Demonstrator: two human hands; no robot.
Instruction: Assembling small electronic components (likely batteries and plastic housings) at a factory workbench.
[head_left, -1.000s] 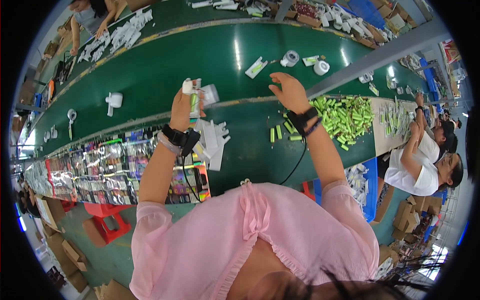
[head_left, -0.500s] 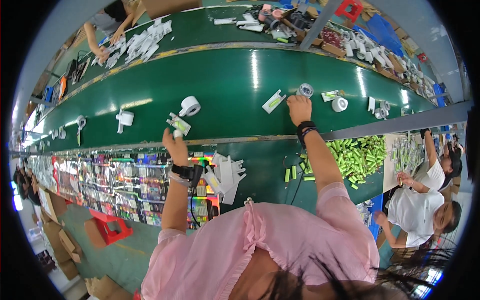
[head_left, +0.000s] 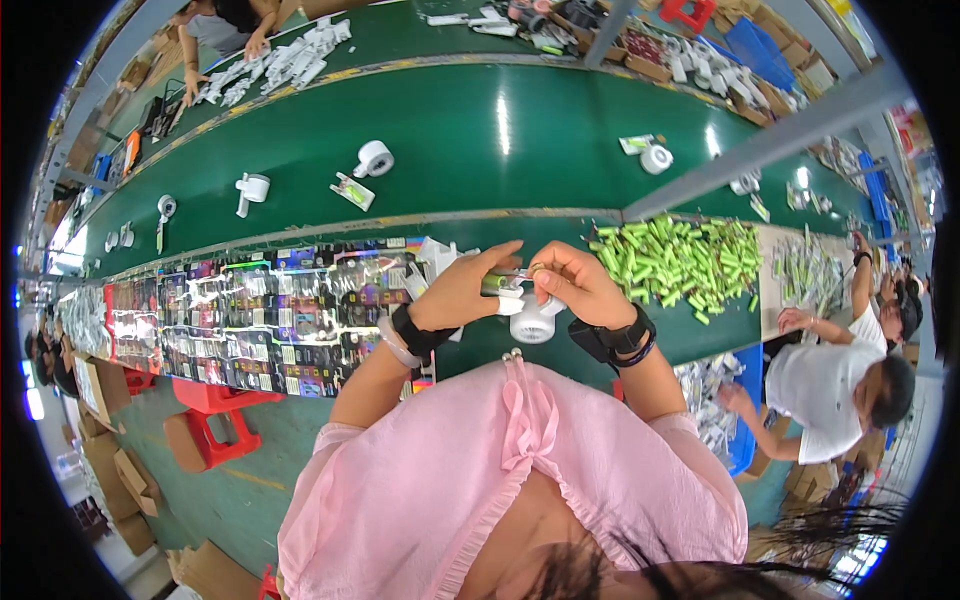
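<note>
1. Head view, landmark = green cell pile on the near bench. All places relative to it.
2. Main thing: white casing with a green cell in it. Sits left of the pile, a bit nearer the wearer, between both hands.
3. Left hand: left of the pile, fingers curled around the casing and gripping it; one finger stretches along the far side.
4. Right hand: just left of the pile, near side. Thumb and forefinger pinched together at the casing's right end, on what looks like a thin lead; too small to be sure.
5. White fan head: left of the pile, nearer the wearer, just below the casing. Can't tell if it rests on the bench or hangs.
6. Doing it well, my judgement: left grip firm and still, so the cell doesn't slip out; right pinch light, no tugging, since a thin lead could tear at its joint. Fan head's weight better borne by the bench than by any lead.
7. Around: white loose parts and film-wrapped packs left of the pile. Beyond it, green belt carrying another fan unit. Co-worker in white shirt right of the pile, nearer side.
</note>
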